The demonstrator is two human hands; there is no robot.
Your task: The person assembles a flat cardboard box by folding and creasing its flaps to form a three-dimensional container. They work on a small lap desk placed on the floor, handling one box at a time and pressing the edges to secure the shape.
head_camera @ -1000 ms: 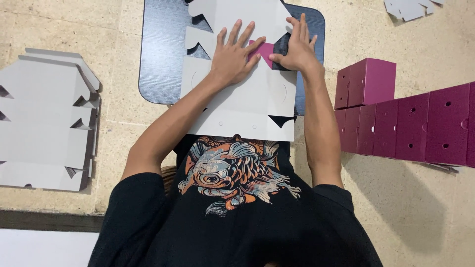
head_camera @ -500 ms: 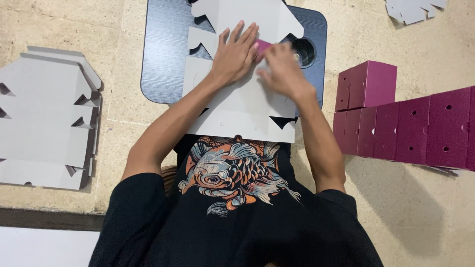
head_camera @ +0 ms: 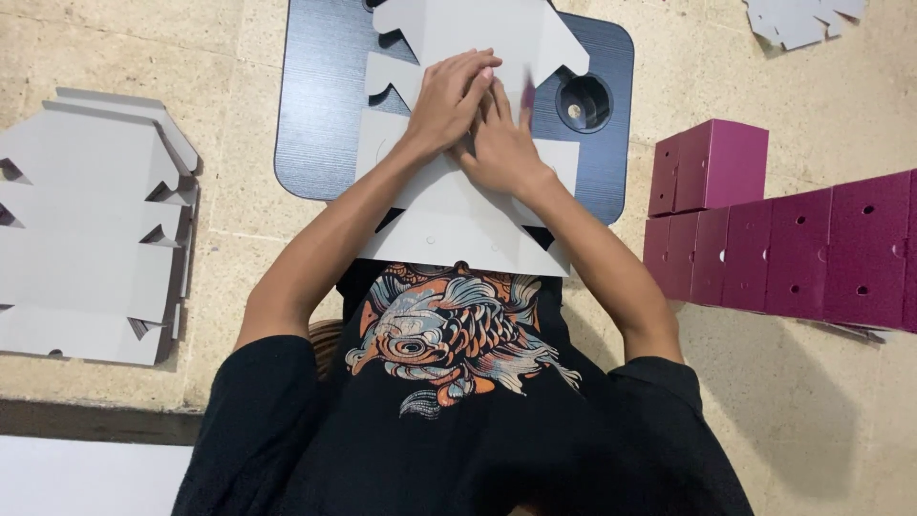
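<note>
Left hand (head_camera: 449, 100) and right hand (head_camera: 501, 143) lie flat, palms down, side by side and touching, pressing on the grey cardboard blank (head_camera: 458, 220). Blank lies under both hands, on the dark tray (head_camera: 320, 115), reaching back to the person's chest.

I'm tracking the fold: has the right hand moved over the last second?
Yes. The right hand slid left, away from the round hole in the dark tray, to meet the left hand.

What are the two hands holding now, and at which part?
Both hands press on the flat grey die-cut cardboard sheet near its middle fold: left hand partly over right hand. Whether any fingers close in a grip cannot be told.
</note>
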